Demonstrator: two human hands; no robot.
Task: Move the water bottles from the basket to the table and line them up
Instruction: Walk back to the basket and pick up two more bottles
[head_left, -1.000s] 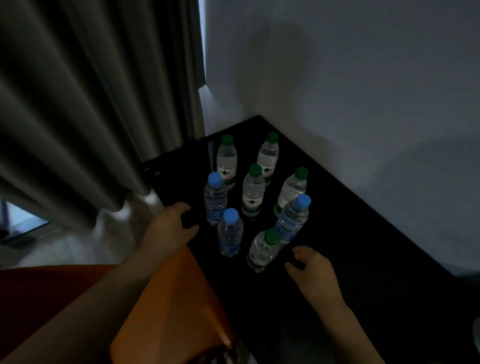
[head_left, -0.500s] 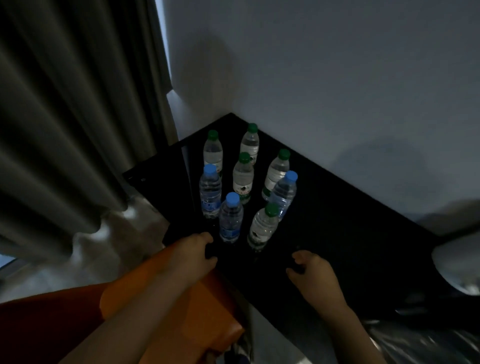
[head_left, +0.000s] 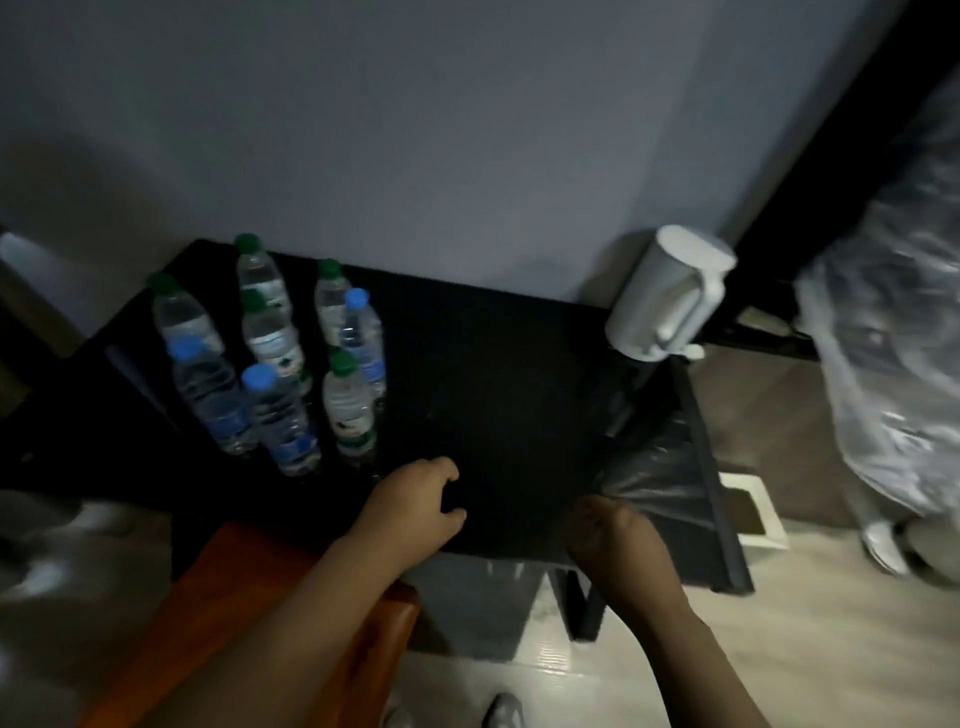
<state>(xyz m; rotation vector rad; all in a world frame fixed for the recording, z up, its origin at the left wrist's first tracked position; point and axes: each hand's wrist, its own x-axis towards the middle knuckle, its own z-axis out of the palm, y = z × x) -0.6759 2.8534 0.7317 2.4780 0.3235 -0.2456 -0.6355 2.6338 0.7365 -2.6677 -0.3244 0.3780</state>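
Several clear water bottles stand upright in a loose cluster on the left part of the black table (head_left: 493, 395). Some have green caps, like the nearest one (head_left: 348, 410). Others have blue caps, such as the front bottle (head_left: 283, 421) and one further back (head_left: 363, 338). My left hand (head_left: 415, 504) rests at the table's front edge, right of the cluster, with its fingers curled and nothing in them. My right hand (head_left: 618, 540) hovers at the front right edge, empty too, beside a black plastic bag (head_left: 660, 483). No basket is clearly visible.
A white jug (head_left: 670, 296) stands at the table's back right corner. An orange surface (head_left: 234, 608) lies under my left forearm. Clear plastic wrapping (head_left: 893, 364) hangs at the right. A white box (head_left: 748, 519) sits on the pale floor. A grey wall backs the table.
The view has swung to the right, so the bottles now sit at the left. My left hand has moved right along the table's front edge. The jug and black bag came into view.
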